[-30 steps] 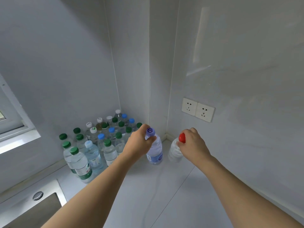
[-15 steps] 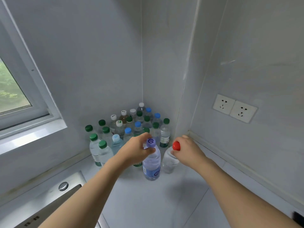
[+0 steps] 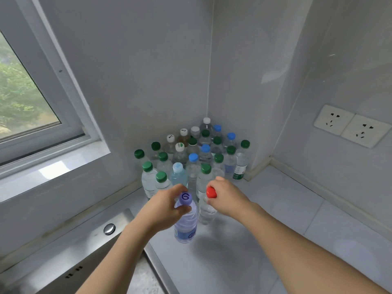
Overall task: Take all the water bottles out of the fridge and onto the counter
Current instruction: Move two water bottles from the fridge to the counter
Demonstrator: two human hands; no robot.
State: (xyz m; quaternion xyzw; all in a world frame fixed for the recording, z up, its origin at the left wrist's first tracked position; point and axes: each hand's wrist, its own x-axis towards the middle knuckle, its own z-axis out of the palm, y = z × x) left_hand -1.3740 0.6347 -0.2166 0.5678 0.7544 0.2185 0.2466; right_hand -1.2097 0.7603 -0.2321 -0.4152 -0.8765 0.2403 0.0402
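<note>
Two bare hands over a white tiled table (image 3: 286, 209) in a wall corner. Left hand (image 3: 164, 205) with fingers curled round the neck of a purple-capped bottle (image 3: 185, 221), just under the cap; clear ribbed plastic, blue label low on the body, a white swirl mark on the cap, label print too small to read. Bottle upright near the table's front left, close beside the sink edge; contact between base and surface not clear. Right hand (image 3: 228, 197) gripping the neck of a red-capped bottle (image 3: 206, 209), clear and crinkled, no label legible, just right of the purple-capped one and nearly touching it. Directly behind both, a dense cluster of water bottles (image 3: 191, 158) filling the corner, upright and packed shoulder to shoulder: mostly dark green caps, several blue, a few white, one pale blue; a green-labelled one at the right edge. Stainless steel sink (image 3: 84, 257) at lower left with a round chrome knob (image 3: 109, 229). Window (image 3: 31, 102) on the left wall, greenery outside. Double white wall socket (image 3: 352, 125) on the right wall.
</note>
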